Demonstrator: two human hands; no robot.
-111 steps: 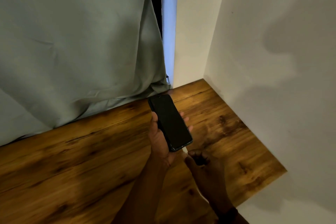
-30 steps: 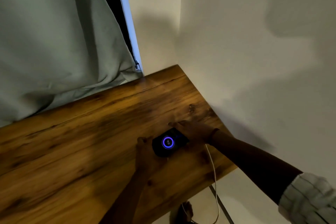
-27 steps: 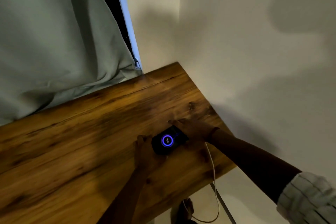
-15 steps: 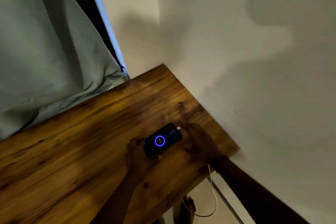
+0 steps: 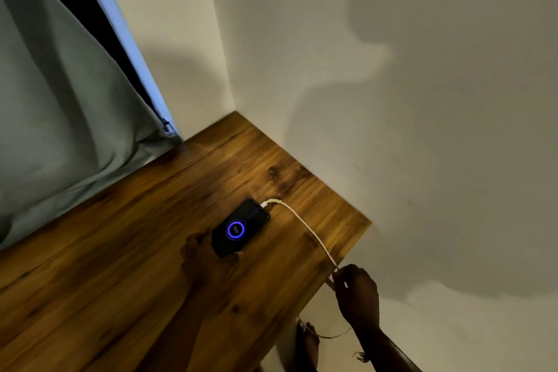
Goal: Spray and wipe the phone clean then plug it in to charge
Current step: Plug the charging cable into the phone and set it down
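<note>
Lying flat: the slim black glass-fronted phone (image 5: 240, 228) rests screen-up on the brown wood-grain desk (image 5: 120, 251), lower centre of the frame, a blue ring glowing on its screen.
Left grip: the left hand (image 5: 205, 260) has its fingers closed around the phone's near end, pinning it to the desk.
Right grip: the right hand (image 5: 357, 293), at the desk's edge lower right, pinches the thin white charging cable (image 5: 305, 226) between thumb and fingers.
Handling: the phone looks light, rigid, smooth and likely slippery, its glass fragile; best held by the long side edges. The cable is limp, and tugging it could drag the phone or strain the plug.
Connector: it meets the phone's far end, though how deeply it sits is hard to tell.
Hidden: the cable's lower run drops below the desk out of sight; the screen's figures are too small to read; no spray or cloth is visible.
</note>
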